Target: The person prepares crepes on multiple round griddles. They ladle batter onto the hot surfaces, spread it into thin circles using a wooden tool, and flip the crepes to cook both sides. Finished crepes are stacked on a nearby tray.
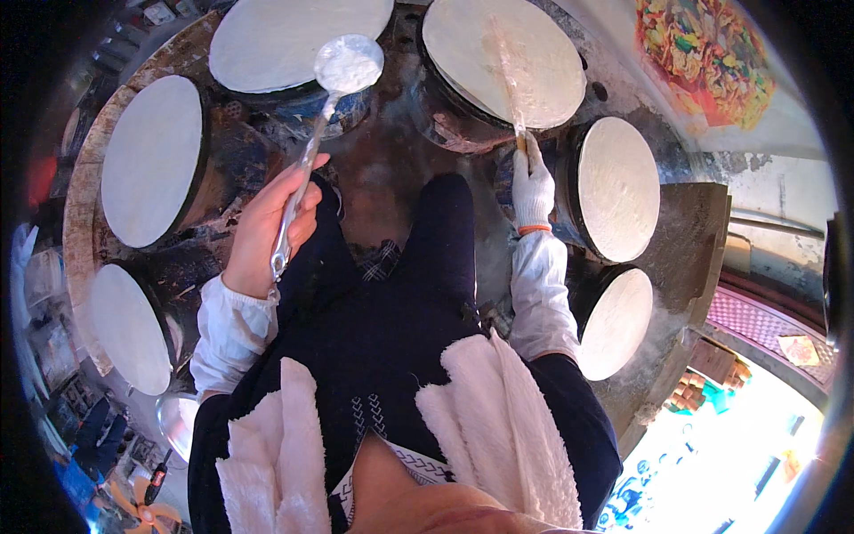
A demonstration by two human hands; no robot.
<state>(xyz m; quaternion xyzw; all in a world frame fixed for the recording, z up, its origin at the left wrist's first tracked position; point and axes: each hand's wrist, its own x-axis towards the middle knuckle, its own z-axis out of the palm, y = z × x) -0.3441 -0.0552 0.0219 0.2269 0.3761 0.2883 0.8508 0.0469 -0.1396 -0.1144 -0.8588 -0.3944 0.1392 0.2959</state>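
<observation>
My bare left hand [274,218] is closed round the handle of a metal ladle [349,64]. White batter coats the ladle's bowl, which is held up over the near edge of a round griddle [294,36] covered in white batter. In a white glove with an orange band at the wrist, my right hand [533,182] grips a long thin batter spreader [509,71]. Its batter-smeared blade lies across the white sheet on another round griddle [463,44], where faint brownish streaks show beside it.
More batter-covered round griddles curve around me: two at the left [151,165] and two at the right [619,189]. A brown board [685,267] stands beyond the right ones. A metal bowl [178,423] sits at the lower left, near an orange fan [142,509].
</observation>
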